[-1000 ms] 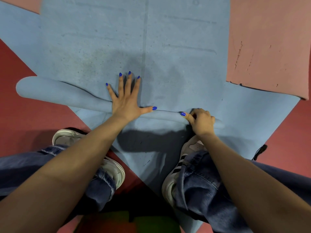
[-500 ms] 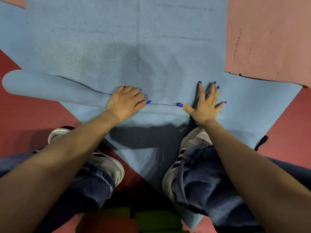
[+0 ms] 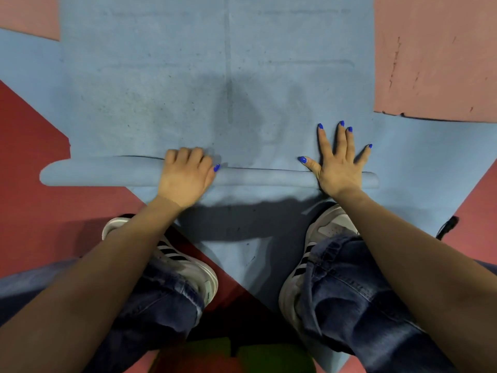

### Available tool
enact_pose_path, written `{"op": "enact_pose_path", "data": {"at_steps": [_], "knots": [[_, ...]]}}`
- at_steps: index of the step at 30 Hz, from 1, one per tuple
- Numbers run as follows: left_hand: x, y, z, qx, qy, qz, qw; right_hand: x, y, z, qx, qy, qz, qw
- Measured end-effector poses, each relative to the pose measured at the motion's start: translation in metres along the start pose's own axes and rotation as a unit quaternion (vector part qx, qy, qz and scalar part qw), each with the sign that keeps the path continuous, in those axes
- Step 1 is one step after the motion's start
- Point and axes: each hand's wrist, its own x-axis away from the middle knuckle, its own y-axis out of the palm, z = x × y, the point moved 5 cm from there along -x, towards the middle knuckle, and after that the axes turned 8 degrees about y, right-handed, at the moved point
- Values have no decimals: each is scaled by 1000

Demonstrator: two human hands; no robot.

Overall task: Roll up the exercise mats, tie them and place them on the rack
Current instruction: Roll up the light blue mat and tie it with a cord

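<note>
The blue mat [image 3: 215, 76] lies on the floor in front of my feet, only its near edge turned over into a thin roll [image 3: 107, 172] that runs crosswise under both my hands; the rest stretches flat away from me. My left hand [image 3: 185, 176] sits on top of the roll, fingers curled over its far side and gripping it, thumb along the seam. My right hand [image 3: 338, 162] lies flat with fingers spread straight, the heel of the palm pressing the roll near its right end and the fingertips resting on the flat part beyond. By my reckoning the job has barely begun: a first few turns are made, most of this mat is left to wind, and tying and racking are not yet started; no rack shows here. A second blue mat [image 3: 416, 162] lies askew underneath, and a pink mat [image 3: 435, 63] overlaps the far right. My sneakers [image 3: 325, 227] stand just behind the roll. A black strap [image 3: 447, 224], possibly the tie, lies to my right.
</note>
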Motion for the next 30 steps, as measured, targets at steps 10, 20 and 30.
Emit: {"op": "enact_pose_path", "data": {"at_steps": [10, 20, 30], "knots": [[19, -3, -17, 102, -226, -93, 964, -1, -2, 1, -11, 0, -13, 1000], [6, 9, -24, 90, -53, -23, 994, -1, 0, 3, -20, -8, 27, 999], [33, 5, -44, 83, 132, -27, 987, -1, -1, 1, -36, -13, 50, 998]]}}
